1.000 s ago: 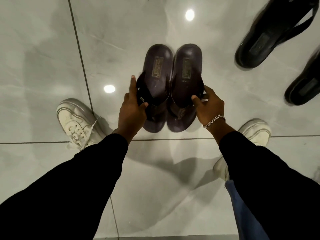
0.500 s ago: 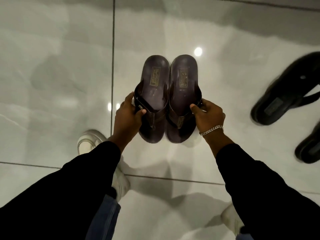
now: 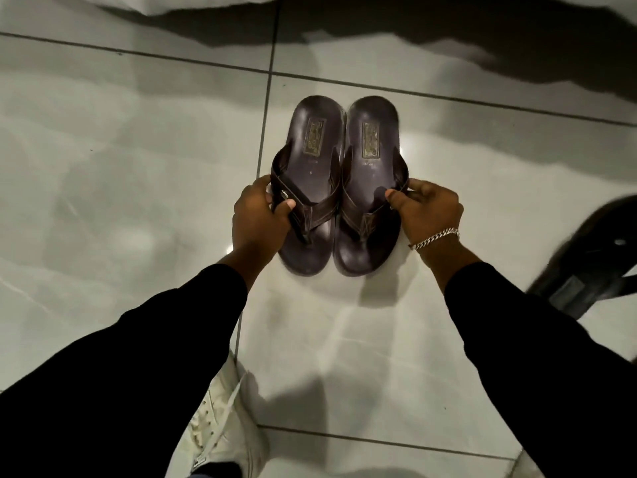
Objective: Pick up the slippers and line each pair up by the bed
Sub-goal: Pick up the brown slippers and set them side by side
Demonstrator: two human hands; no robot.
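Bare tile (image 3: 138, 167) surrounds touching brown slippers (image 3: 341, 160), each hand (image 3: 260, 215) (image 3: 429, 208) gripping a strap.

Floor (image 3: 138, 201): glossy pale grey tiles, dark grout lines. White bedding edge (image 3: 179, 3) along top, casting dark shadow onto tiles. Small light glare on floor.
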